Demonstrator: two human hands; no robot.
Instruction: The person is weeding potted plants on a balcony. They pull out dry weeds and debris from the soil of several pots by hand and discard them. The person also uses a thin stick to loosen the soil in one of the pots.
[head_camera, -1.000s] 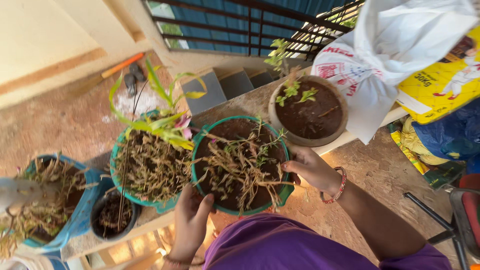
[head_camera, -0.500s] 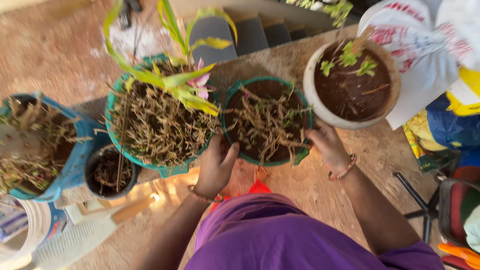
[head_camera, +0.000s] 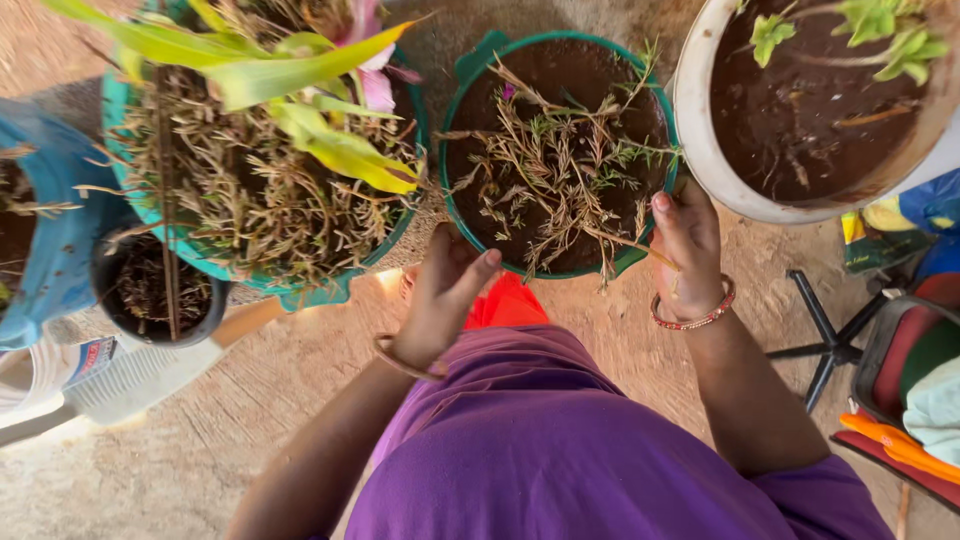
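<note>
Both hands, left (head_camera: 445, 290) and right (head_camera: 685, 245), grip the green pot (head_camera: 470, 75) of soil and dry stems.

At frame centre sits a pot of dry stems (head_camera: 556, 150) — a leafy pot (head_camera: 262, 165) to its left, a soil-filled pot (head_camera: 815, 100) upper right, a small pot (head_camera: 152, 295) lower left, a chair (head_camera: 890, 370) at the right edge.

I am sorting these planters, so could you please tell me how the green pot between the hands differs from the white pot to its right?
The green pot holds a tangle of dry, brownish stems; the white pot shows mostly bare dark soil with a few fresh green leaves. The green pot is gripped at its rim by the left hand and right hand; the white pot is untouched. The white pot looks larger. Both are round and hold dark soil.
</note>
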